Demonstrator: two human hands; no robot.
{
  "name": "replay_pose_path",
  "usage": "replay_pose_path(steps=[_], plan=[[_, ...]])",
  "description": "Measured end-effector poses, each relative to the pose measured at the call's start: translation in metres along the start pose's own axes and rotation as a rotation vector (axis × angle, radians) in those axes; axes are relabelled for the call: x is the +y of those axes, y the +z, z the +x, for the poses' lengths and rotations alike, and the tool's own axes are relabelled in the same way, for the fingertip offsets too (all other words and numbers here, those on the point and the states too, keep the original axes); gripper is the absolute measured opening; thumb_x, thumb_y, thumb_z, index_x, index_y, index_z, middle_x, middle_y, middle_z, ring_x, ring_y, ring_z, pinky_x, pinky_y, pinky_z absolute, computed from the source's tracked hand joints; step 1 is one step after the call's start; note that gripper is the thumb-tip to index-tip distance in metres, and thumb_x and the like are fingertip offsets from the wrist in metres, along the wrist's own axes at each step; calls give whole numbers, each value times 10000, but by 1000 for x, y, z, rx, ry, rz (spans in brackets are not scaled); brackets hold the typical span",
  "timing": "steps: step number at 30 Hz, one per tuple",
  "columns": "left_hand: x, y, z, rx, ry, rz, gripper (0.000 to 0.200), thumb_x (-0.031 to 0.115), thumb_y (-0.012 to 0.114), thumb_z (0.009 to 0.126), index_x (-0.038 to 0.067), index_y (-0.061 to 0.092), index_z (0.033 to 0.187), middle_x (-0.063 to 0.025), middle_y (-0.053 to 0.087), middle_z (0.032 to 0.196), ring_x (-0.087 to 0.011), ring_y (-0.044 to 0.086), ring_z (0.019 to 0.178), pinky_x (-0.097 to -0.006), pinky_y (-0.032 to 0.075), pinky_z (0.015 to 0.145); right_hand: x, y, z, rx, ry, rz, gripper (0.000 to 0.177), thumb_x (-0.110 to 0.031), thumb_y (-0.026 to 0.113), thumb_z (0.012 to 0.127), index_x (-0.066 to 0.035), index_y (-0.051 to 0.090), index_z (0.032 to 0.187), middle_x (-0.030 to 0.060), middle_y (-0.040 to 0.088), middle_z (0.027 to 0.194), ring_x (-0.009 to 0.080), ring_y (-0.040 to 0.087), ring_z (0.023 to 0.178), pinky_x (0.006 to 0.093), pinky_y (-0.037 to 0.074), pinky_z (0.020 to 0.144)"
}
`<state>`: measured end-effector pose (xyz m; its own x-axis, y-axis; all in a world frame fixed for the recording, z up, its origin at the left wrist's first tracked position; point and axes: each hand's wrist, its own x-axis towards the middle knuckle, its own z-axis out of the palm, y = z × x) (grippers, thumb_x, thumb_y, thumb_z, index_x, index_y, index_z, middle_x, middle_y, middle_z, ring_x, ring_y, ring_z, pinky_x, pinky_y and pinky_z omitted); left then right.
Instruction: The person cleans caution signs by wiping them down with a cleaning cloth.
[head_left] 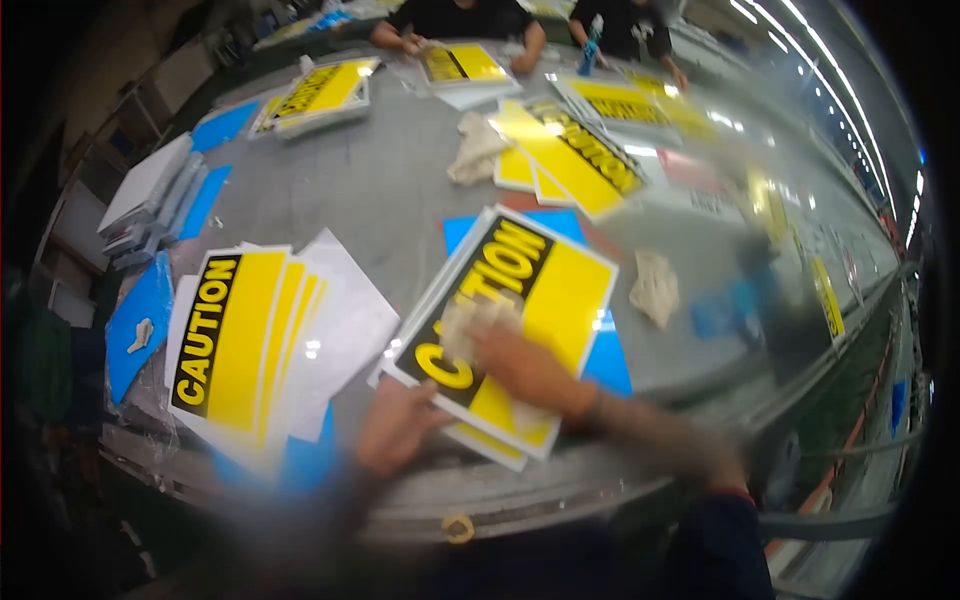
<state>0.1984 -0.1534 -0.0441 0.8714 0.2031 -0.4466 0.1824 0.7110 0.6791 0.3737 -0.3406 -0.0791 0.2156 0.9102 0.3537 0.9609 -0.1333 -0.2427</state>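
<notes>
A stack of yellow and black caution signs (560, 310) lies in front of me, tilted to the right. My right hand (515, 360) presses a crumpled cream rag (465, 325) against the top sign, covering some of its letters. At the near left edge of that sign is my left hand (400, 425), its fingers gripping the border. Blue sheet (607, 362) shows from beneath the stack. To the left, more caution signs (240, 320) are fanned out over white sheets (350, 310).
Another rag (655, 287) lies to the right, and one (475, 148) farther back. White panels (150, 190) are piled at the left. Across the grey table (330, 185), two people stand near further signs (465, 65). A tape roll (458, 528) sits at the near edge.
</notes>
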Motion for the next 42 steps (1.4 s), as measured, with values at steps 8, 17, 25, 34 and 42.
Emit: replay_pose_path(steps=[8,17,25,34,42], plan=[[-9,-17,6,-24,-21,57,357,22,633,1048,-17,565,1396,-155,661,1366,-291,701,1215,-475,635,1031,123,-32,45,192,301,-164,465,-203,562,1062,-41,559,1498,196,583,1525,408,510,1445,508,380,1230],[-19,-31,22,-214,-89,-84,463,-57,600,999,-23,515,1453,-164,641,1403,-322,695,1242,-537,593,1081,-36,-5,39,32,-107,91,523,-199,610,1012,17,567,1487,237,510,1589,463,441,1506,571,346,1256],[-50,-56,66,-481,219,-359,264,69,667,985,12,662,1244,-85,727,1160,-209,698,1049,-389,602,901,-73,-37,40,-217,-300,306,439,-148,519,1102,-21,587,1516,237,541,1592,476,437,1517,550,336,1266],[-67,-57,89,-287,225,155,332,247,595,1110,0,662,1322,-106,711,1213,-192,652,1058,-354,546,949,35,-79,7,-137,-16,40,480,-272,493,1154,30,547,1523,262,542,1586,456,448,1516,526,345,1260],[-58,-36,81,-124,-37,50,207,107,668,1053,-22,726,1204,-162,768,1071,-269,725,967,-397,598,850,-51,-29,33,-81,-92,98,523,-247,474,1145,33,480,1587,313,455,1640,485,359,1563,546,257,1293]])
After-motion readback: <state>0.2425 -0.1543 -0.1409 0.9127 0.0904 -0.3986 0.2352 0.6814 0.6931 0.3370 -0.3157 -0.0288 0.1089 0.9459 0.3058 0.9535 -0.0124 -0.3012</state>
